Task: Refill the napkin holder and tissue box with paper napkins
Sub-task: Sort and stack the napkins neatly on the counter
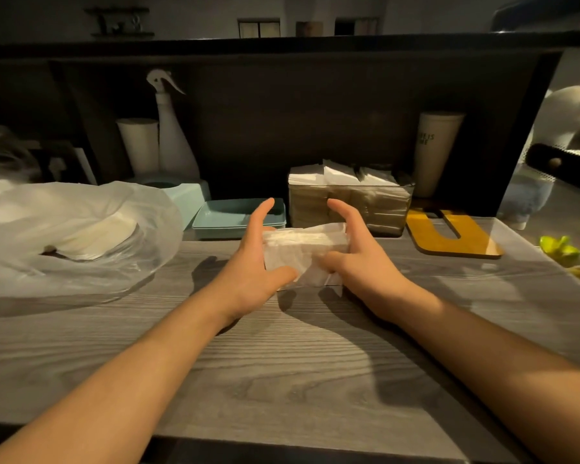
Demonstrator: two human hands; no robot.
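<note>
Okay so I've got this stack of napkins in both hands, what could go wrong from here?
1. The loose outer sheet of the napkin stack hangs free near the left hand and right hand; it could crumple or slip off.
2. The clear napkin holder already looks full, so forcing more in may bend napkins.
3. The spray bottle behind could leave the counter damp.

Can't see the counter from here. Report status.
Left hand and right hand both grip the napkin stack. Clear napkin holder behind, already stuffed. Nothing between.
</note>
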